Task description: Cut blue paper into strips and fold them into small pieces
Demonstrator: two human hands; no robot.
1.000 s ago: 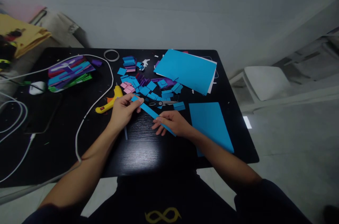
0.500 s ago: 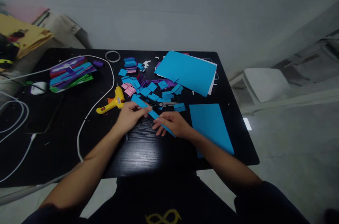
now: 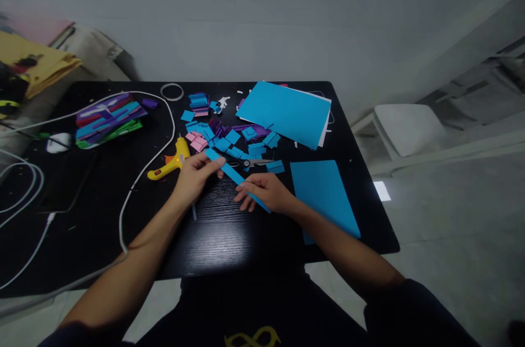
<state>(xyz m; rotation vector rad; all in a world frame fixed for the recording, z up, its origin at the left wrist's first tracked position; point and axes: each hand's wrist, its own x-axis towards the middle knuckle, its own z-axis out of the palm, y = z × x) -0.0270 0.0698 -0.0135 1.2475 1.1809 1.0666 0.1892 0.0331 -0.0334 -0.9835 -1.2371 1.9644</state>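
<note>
A long blue paper strip point(image 3: 233, 174) slants between my hands above the black table. My left hand point(image 3: 196, 174) pinches its upper left end between thumb and fingers. Lower down, my right hand point(image 3: 266, 192) grips the strip with the thumb on top, the other fingers beneath it. Just beyond the strip lie scissors point(image 3: 256, 162), their handles partly hidden. Past them is a loose heap of small cut blue paper pieces point(image 3: 233, 137), with pink pieces point(image 3: 197, 142) and purple ones among them. A yellow glue gun point(image 3: 171, 162) rests left of my left hand.
Blue sheets point(image 3: 287, 111) lie at the back right, and another blue sheet point(image 3: 324, 196) by my right forearm. Bundled coloured strips point(image 3: 109, 120) sit at the left. A white cable point(image 3: 125, 202) loops across the table point(image 3: 217, 248) near my left arm. A tape ring point(image 3: 172, 92) lies behind.
My left hand has slid along the strip toward its upper left end, baring more of the middle. My right hand keeps nearly the same place. The view has shifted slightly.
</note>
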